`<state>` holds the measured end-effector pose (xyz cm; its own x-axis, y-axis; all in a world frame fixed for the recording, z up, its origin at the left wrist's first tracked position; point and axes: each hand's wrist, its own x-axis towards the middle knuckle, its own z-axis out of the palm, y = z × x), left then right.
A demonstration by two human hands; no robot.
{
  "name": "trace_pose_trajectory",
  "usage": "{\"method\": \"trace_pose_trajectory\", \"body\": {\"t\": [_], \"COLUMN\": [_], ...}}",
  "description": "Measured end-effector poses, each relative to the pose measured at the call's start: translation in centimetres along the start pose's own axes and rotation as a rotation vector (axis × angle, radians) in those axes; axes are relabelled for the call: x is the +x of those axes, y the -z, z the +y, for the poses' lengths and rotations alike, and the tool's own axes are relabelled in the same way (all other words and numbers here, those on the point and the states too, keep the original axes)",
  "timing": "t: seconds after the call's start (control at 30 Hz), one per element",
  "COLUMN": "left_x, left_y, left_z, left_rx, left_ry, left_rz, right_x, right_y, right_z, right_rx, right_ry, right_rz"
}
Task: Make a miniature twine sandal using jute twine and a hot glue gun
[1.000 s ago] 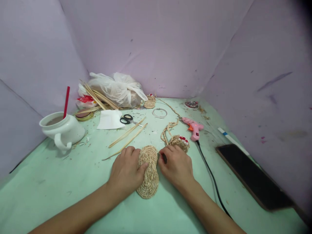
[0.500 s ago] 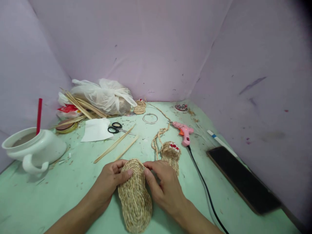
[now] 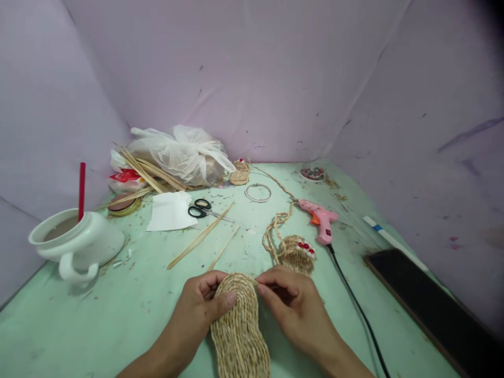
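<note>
A foot-shaped sole of coiled, braided straw stands tilted up at the near edge of the view, its lower end cut off. My left hand grips its upper left side, thumb on the front face and fingers behind. At the upper right rim, my right hand pinches a thin straw strand between thumb and forefinger. Just beyond that hand lies a small woven straw slipper with red and white beads, partly hidden by the hand. Loops of braided straw cord lie beside it.
A pink glue gun with a black cable lies right, near a dark phone. Scissors, white paper, straw strips and a metal ring lie ahead. A white pot stands left; a plastic bag sits behind.
The view has turned left, so everything sits further right. My right hand has drawn slightly away from the sole's rim, with the strand in its pinch. My left hand keeps its grip.
</note>
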<state>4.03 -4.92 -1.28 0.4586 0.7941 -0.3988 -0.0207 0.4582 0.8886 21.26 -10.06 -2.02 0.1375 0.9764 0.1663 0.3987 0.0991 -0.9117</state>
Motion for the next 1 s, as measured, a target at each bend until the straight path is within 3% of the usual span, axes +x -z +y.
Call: {"method": "trace_pose_trajectory", "body": {"t": [0.3, 0.47, 0.53, 0.63, 0.7, 0.77, 0.83, 0.9, 1.0], "left_x": [-0.3, -0.1, 0.0, -0.1, -0.2, -0.3, -0.5, -0.5, -0.6], "left_y": [-0.3, -0.1, 0.1, 0.2, 0.2, 0.0, -0.1, -0.2, -0.2], "left_z": [-0.1, 0.1, 0.4, 1.1, 1.5, 1.8, 2.0, 2.2, 2.3], "left_rx": [0.035, -0.067, -0.125, -0.166, -0.183, -0.209, -0.247, -0.286, -0.327], "left_ry": [-0.004, 0.082, 0.124, 0.183, 0.209, 0.228, 0.249, 0.263, 0.261], "left_rz": [0.036, -0.005, -0.022, -0.052, -0.041, -0.023, 0.003, 0.039, 0.073], "right_x": [-0.1, -0.3, -0.4, 0.0, 0.8, 2.1, 3.6, 4.9, 6.3], "right_y": [-0.3, -0.4, 0.4, 3.8, 7.2, 10.7, 13.3, 14.4, 14.0], "right_z": [0.1, -0.2, -0.5, -0.5, 0.4, 1.9, 3.7, 5.1, 6.1], "right_rx": [-0.154, -0.140, -0.162, -0.286, -0.385, -0.550, -0.793, -0.859, -0.901], "right_ry": [0.230, 0.207, 0.212, 0.245, 0.182, -0.059, -0.357, -0.418, -0.449], "right_rz": [0.169, 0.081, 0.084, 0.230, 0.366, 0.477, 0.385, 0.294, 0.222]}}
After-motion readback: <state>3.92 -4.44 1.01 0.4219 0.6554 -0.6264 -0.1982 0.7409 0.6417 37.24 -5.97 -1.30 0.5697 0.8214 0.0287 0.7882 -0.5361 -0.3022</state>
